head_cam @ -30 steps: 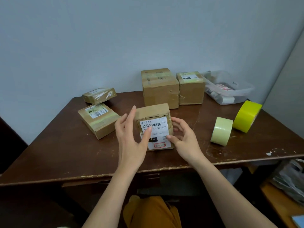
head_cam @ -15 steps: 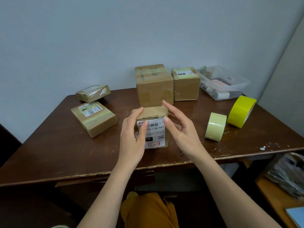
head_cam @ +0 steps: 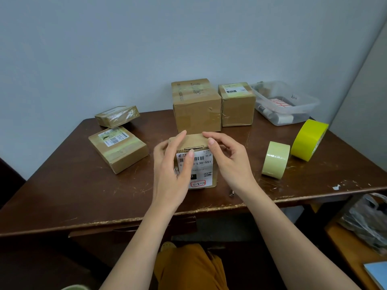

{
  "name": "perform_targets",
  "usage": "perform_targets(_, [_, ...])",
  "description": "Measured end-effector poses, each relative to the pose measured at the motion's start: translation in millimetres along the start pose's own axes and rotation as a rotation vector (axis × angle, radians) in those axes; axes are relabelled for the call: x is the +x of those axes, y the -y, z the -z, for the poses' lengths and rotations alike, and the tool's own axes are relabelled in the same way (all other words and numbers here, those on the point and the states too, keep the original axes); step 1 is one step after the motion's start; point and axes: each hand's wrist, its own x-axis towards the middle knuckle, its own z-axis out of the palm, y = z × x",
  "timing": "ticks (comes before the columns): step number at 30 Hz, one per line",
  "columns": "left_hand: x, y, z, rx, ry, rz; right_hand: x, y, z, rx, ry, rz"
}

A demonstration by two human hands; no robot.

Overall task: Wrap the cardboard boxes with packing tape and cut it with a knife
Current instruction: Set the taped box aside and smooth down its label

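Note:
A small cardboard box (head_cam: 202, 164) with a white shipping label stands upright near the front middle of the brown table (head_cam: 73, 189). My left hand (head_cam: 169, 174) holds its upper left corner, fingers over the top and thumb across the label. My right hand (head_cam: 232, 164) touches the top right edge with index finger and thumb, the other fingers loosely bent. A pale tape roll (head_cam: 275, 160) and a bright yellow tape roll (head_cam: 307, 139) stand on edge to the right. No knife is clearly visible.
A large taped box (head_cam: 196, 109) and a smaller one (head_cam: 237, 105) stand behind the small box. Two flat boxes (head_cam: 119, 149) (head_cam: 117, 116) lie at the left. A clear plastic bin (head_cam: 289, 114) sits back right. A small metal piece (head_cam: 231, 193) lies near the front edge.
Both hands moved from the box's front face up to its top edge. The box now stands more upright, and my view has shifted slightly.

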Motion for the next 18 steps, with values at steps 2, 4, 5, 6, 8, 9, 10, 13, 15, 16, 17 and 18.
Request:
perform_targets(2, [5.5, -3.9, 0.3, 0.033, -0.026, -0.078, 0.6, 0.0, 1.3, -0.011, 0.004, 0.013])
perform_targets(4, [11.0, -6.3, 0.0, 0.041, -0.021, -0.128, 1.2, 0.3, 2.5, -0.003, 0.005, 0.024])
perform_targets(5, [13.0, -6.8, -0.3, 0.027, -0.019, -0.127, 1.5, 0.6, 2.7, 0.003, 0.003, 0.027])
perform_targets(6, [14.3, -6.7, -0.5, 0.005, -0.027, -0.118, 1.7, 0.7, 2.8, 0.007, 0.001, 0.025])
perform_targets(8, [16.0, -5.4, -1.0, -0.033, -0.053, -0.107, 2.0, 0.0, 2.9, 0.013, -0.002, 0.021])
perform_targets(9, [16.4, -4.5, -1.6, -0.041, -0.061, -0.104, 2.0, -0.7, 2.8, 0.010, 0.000, 0.023])
perform_targets(10, [16.9, -3.4, -2.2, -0.045, -0.063, -0.101, 1.9, -1.6, 2.9, 0.004, 0.002, 0.025])
perform_targets(13, [18.2, 0.1, -4.7, -0.053, -0.054, -0.096, 2.2, -4.5, 3.1, -0.015, 0.007, 0.028])
perform_targets(15, [19.8, 3.0, -5.8, -0.048, -0.057, -0.110, 2.7, -5.9, 2.5, -0.041, 0.008, 0.032])
perform_targets(16, [20.8, 4.7, -6.2, -0.044, -0.062, -0.119, 2.9, -6.4, 1.8, -0.062, 0.005, 0.044])
perform_targets(17, [21.5, 6.0, -6.7, -0.041, -0.067, -0.123, 2.7, -6.5, 0.7, -0.083, -0.003, 0.058])
perform_targets(18, [22.0, 6.7, -7.1, -0.043, -0.071, -0.121, 2.3, -6.6, -0.7, -0.097, -0.016, 0.069])
